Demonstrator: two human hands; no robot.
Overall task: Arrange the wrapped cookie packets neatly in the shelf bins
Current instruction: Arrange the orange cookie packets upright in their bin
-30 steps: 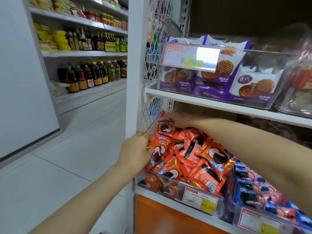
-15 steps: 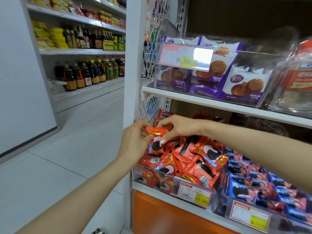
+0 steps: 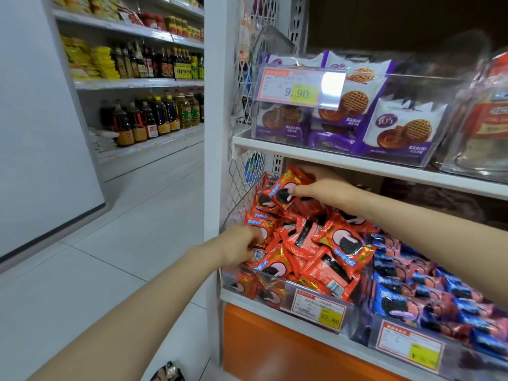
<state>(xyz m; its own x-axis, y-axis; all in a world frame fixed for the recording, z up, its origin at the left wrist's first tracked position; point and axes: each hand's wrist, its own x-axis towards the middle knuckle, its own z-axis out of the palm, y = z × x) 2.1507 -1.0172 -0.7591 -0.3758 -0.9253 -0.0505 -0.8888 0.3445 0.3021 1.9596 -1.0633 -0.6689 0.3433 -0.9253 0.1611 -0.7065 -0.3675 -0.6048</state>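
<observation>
A clear bin (image 3: 277,294) on the lower shelf is heaped with red wrapped cookie packets (image 3: 324,251). My right hand (image 3: 320,189) reaches in under the upper shelf and pinches one red packet (image 3: 283,195) at the back left of the heap, holding it tilted above the others. Lower down, my left hand (image 3: 239,247) has its fingers curled into the packets at the bin's front left corner; what they grip is hidden.
A bin of blue cookie packets (image 3: 428,295) stands to the right. Above, a clear bin (image 3: 384,158) holds purple cookie packs. A wire mesh panel (image 3: 242,185) closes the shelf's left end. Bottles (image 3: 154,116) line the aisle shelves at left.
My right hand carried the red packet from the middle front up to the back left of the heap. My left hand let go of it and dropped to the bin's front left corner.
</observation>
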